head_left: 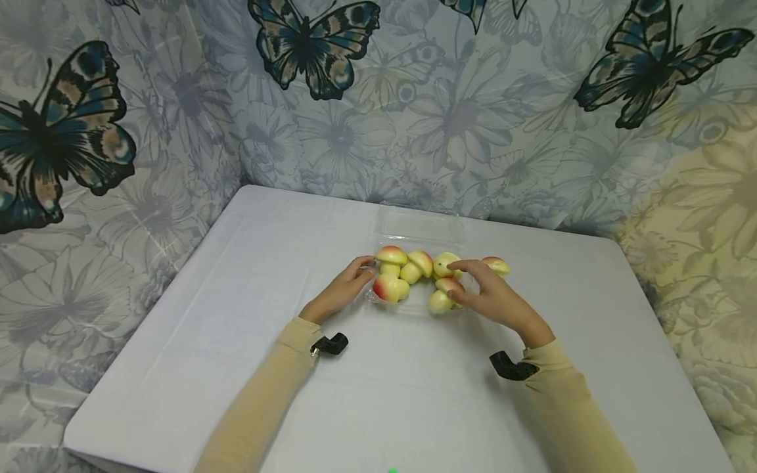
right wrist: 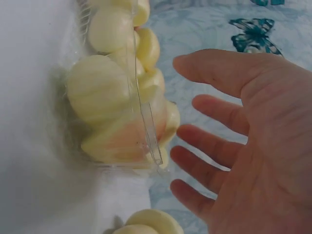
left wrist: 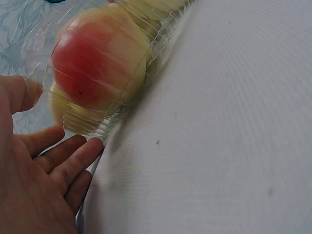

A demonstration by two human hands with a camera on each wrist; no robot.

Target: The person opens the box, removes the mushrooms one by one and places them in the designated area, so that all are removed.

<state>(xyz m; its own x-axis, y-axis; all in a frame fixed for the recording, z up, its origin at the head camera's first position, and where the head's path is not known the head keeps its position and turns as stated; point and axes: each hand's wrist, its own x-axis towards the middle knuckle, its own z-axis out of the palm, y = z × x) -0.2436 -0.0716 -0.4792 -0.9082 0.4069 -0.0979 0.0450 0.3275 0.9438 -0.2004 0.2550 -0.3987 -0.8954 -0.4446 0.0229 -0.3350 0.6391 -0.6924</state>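
Observation:
A clear plastic clamshell box point(head_left: 414, 309) stands on the white table, holding several yellow-and-red mushroom-shaped pieces point(head_left: 421, 261). Its lid point(head_left: 420, 226) lies folded back towards the wall. My left hand point(head_left: 345, 287) is at the box's left end; in the left wrist view its fingertips point(left wrist: 95, 145) are right at the box's edge, close to a red-cheeked piece point(left wrist: 100, 58). Over the right end is my right hand point(head_left: 493, 295), fingers spread and nothing held between them. In the right wrist view its thumb and fingertips point(right wrist: 183, 131) stand apart from the pieces inside.
One more mushroom-shaped piece point(head_left: 497, 265) lies on the white tablecloth point(head_left: 266, 236), just right of the box. A butterfly-patterned wall covering point(head_left: 343, 138) rises behind the table and at both sides. Each wrist wears a black camera mount point(head_left: 513, 368).

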